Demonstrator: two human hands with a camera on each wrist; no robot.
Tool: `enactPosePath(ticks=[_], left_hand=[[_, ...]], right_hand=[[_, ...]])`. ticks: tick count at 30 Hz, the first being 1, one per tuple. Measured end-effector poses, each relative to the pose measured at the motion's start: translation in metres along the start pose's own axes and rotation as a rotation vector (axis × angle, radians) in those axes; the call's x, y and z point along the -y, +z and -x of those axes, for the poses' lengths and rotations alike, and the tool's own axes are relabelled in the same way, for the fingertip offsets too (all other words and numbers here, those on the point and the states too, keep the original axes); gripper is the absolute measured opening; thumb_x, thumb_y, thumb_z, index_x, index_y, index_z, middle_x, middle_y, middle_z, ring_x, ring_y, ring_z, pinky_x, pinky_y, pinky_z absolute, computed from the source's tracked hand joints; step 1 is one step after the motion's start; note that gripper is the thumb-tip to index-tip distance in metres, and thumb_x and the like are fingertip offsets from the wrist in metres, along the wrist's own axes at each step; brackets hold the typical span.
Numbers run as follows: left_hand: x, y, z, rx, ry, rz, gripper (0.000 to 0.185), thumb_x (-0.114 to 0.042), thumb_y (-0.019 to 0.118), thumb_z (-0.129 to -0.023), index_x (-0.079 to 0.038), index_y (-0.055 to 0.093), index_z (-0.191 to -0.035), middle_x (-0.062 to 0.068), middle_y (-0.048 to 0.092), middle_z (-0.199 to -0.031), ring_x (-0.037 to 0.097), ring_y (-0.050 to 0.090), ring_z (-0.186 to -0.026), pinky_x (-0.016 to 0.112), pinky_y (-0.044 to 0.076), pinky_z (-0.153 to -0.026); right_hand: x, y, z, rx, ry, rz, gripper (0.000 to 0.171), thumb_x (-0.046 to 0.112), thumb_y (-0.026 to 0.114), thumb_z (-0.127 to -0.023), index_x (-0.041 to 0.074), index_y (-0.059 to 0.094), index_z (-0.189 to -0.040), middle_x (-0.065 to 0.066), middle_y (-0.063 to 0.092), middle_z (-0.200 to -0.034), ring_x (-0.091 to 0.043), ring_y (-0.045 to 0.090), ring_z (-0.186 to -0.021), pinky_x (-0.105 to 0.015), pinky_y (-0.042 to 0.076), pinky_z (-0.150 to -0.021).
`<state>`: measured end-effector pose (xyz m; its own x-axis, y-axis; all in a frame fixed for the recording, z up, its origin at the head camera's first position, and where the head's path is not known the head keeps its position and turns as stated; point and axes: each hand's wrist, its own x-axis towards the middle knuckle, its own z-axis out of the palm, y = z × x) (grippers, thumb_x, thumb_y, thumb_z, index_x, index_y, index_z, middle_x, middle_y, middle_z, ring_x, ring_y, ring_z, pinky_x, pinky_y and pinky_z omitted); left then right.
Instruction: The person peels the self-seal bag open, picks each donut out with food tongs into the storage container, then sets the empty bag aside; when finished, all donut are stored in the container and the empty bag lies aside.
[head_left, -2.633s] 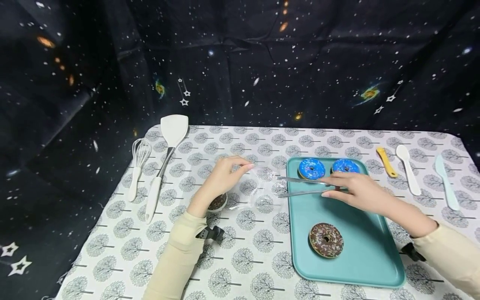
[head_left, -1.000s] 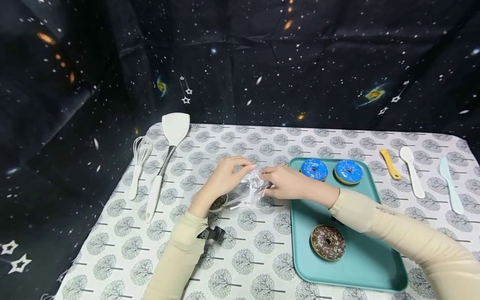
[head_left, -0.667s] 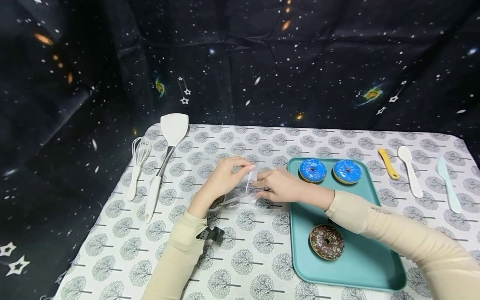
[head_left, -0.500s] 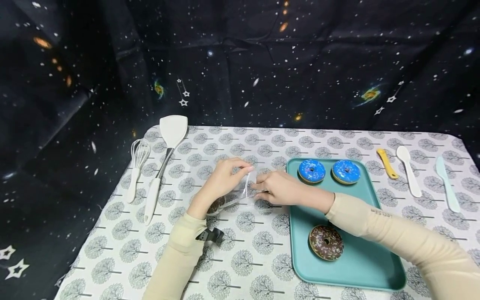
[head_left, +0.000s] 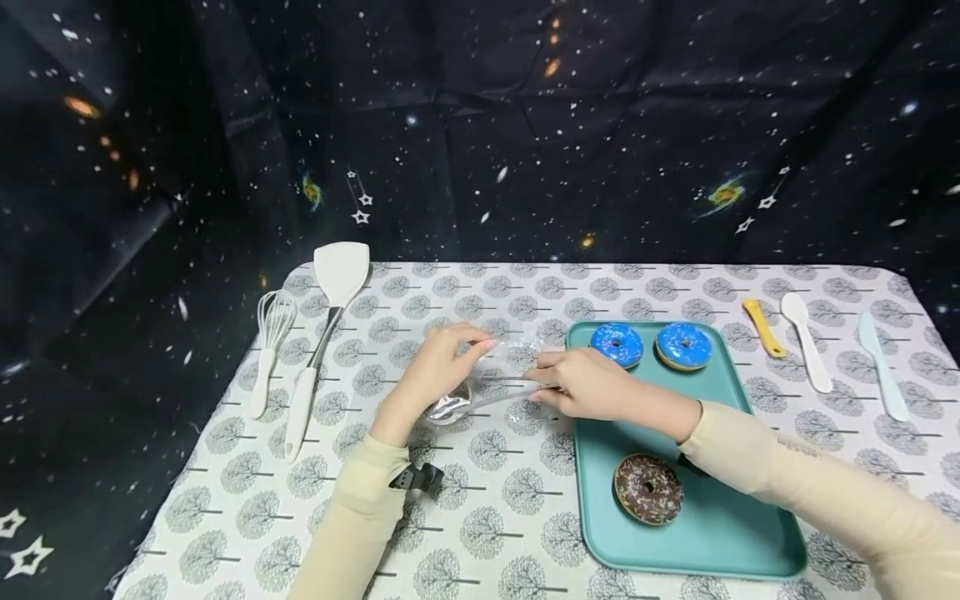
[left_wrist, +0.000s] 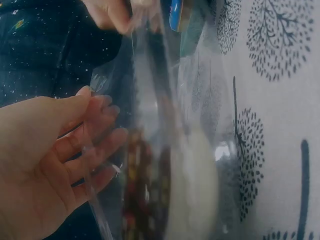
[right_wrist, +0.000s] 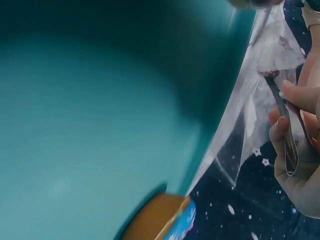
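Where hands (head_left: 517,383) pinch: unlabelled bag (head_left: 491,375)

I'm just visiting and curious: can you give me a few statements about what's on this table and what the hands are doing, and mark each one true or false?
1. Three doughnuts lie on the teal tray. True: two blue doughnuts and one chocolate doughnut.
2. The right hand holds a whisk. False: it grips metal tongs; the whisk lies at the table's left.
3. The left hand holds a clear plastic bag. True.
4. The bag rests on the tray. False: it sits on the tablecloth beside it.
5. The white spatula lies next to the whisk. True.
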<state>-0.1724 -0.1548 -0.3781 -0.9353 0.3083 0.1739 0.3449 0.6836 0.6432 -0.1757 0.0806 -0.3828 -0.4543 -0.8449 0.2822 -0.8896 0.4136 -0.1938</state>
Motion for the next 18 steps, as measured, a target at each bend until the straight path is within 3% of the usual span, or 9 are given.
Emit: enactPosePath(ticks=[12, 18], left_hand=[[0.005, 0.002, 0.003, 0.013, -0.009, -0.024, 0.025, -0.027, 0.056, -0.094, -0.010, 0.069, -0.106, 0.006, 0.068, -0.108, 0.022, 0.061, -0.106, 0.041, 0.044, -0.100], [0.006, 0.003, 0.002, 0.040, -0.010, -0.061, 0.026, -0.029, 0.055, -0.094, -0.010, 0.069, -0.106, 0.006, 0.067, -0.109, 0.021, 0.061, -0.105, 0.038, 0.045, -0.098]], right_hand=[[-0.017, -0.020, 0.063, -0.109, 0.058, 0.051, 0.030, 0.023, 0.073, -0.079, 0.006, 0.071, -0.104, 0.006, 0.053, -0.075, 0.005, 0.029, -0.049, -0.012, 0.028, -0.040], [-0.019, -0.038, 0.104, -0.183, 0.064, 0.106, 0.032, 0.022, 0.075, -0.075, 0.006, 0.071, -0.103, 0.010, 0.054, -0.075, 0.005, 0.033, -0.055, -0.013, 0.035, -0.046]])
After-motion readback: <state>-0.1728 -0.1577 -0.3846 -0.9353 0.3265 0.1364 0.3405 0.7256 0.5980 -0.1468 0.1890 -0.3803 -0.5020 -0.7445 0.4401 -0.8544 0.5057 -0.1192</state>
